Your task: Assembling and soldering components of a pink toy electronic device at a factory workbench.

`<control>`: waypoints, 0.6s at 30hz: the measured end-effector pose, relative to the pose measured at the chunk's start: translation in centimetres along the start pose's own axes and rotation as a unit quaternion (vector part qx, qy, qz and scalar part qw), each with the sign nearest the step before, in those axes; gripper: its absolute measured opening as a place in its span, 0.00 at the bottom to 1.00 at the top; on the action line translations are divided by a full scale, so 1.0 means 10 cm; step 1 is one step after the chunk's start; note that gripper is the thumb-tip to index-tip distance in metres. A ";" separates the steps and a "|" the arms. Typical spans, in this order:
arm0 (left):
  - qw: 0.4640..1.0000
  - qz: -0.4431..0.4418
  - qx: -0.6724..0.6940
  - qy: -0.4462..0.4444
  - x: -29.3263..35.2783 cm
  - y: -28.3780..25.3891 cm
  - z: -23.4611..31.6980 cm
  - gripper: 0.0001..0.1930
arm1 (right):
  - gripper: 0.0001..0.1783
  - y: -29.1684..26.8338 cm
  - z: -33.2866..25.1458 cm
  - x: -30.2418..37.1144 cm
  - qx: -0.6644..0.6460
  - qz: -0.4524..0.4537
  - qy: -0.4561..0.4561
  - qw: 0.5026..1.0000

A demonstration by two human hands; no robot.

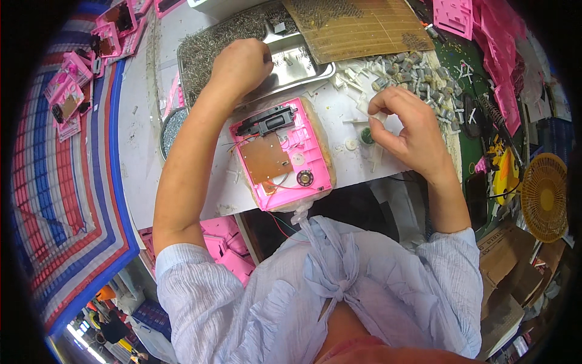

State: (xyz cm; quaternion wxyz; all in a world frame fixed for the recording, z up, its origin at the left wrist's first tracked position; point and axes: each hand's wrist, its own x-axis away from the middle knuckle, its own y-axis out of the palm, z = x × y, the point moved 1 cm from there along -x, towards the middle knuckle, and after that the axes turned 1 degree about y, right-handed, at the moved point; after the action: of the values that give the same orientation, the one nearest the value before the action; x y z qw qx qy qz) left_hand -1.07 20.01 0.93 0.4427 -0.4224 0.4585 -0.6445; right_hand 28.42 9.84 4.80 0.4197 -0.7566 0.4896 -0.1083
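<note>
My left hand [242, 68] is curled over a metal tray [291, 77] of small springs [203, 57]. Its fingers are bent down and pressed together, and what they hold, if anything, is hidden. My right hand [411, 130] pinches with thumb and forefinger at a small white plastic part [357, 120] on the table's right. Between the hands lies an open pink plastic casing [315, 155] on a padded, plastic-wrapped support. Inside it are a black module [267, 123], a brown circuit board [265, 159], thin wires and a round black speaker [305, 178].
A brown board [364, 27] with springs overlaps the tray. Small motors with white parts [418, 70] are heaped at the right. A bowl of tiny metal pieces [173, 127] stands left. More pink casings [65, 100] rest on striped cloth; a yellow fan [544, 197] is far right.
</note>
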 end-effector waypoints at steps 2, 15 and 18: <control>0.999 0.012 -0.044 -0.005 0.05 0.03 0.11 0.12 | 0.09 0.03 -0.03 0.01 -0.005 -0.001 -0.001 1.000; 0.994 0.065 -0.040 0.078 -0.34 0.35 0.30 0.12 | 0.10 0.10 -0.07 -0.04 -0.020 -0.026 -0.027 0.999; 0.991 0.118 -0.054 0.044 -0.08 0.19 0.18 0.12 | 0.10 0.05 -0.06 -0.01 -0.030 0.008 -0.026 0.999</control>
State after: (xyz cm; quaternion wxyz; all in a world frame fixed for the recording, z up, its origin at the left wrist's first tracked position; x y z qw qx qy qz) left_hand 1.13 20.01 -0.59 0.4714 -0.3599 0.5587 -0.5798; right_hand 27.68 9.46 4.82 0.4104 -0.7675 0.4873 -0.0709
